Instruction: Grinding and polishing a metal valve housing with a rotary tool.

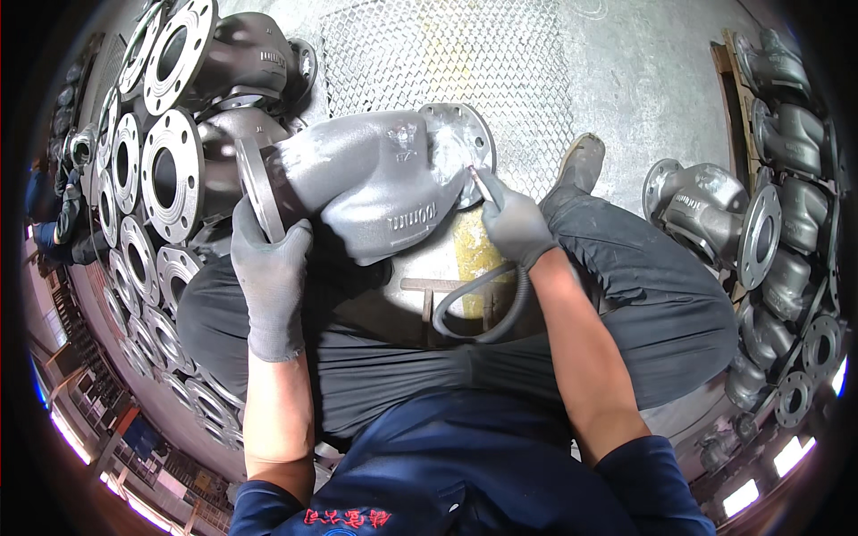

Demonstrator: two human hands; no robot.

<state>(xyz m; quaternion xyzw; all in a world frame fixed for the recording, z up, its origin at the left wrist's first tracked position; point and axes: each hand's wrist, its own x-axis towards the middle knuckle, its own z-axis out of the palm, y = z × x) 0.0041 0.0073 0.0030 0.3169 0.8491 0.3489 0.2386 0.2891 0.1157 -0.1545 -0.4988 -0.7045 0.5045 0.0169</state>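
Note:
A grey cast-metal valve body [375,179] with a round flange at each end lies between my legs. My left hand [273,268], in a grey glove, is closed around the rim of its left flange [257,192]. In my gloved right hand [517,223] is a slim, pen-like metal hand tool [481,186]. Its tip is at the inner side of the right flange [483,134], near the neck; whether it touches is too small to tell. A grey hose [441,313] loops below my right hand. My fingers partly hide the tool's body.
Many similar flanged castings [170,170] are stacked close on my left. Another valve body [706,205] sits right of my knee, beside a further row of castings [795,134]. A diamond-mesh panel [375,54] lies on the floor ahead, near my shoe [583,161].

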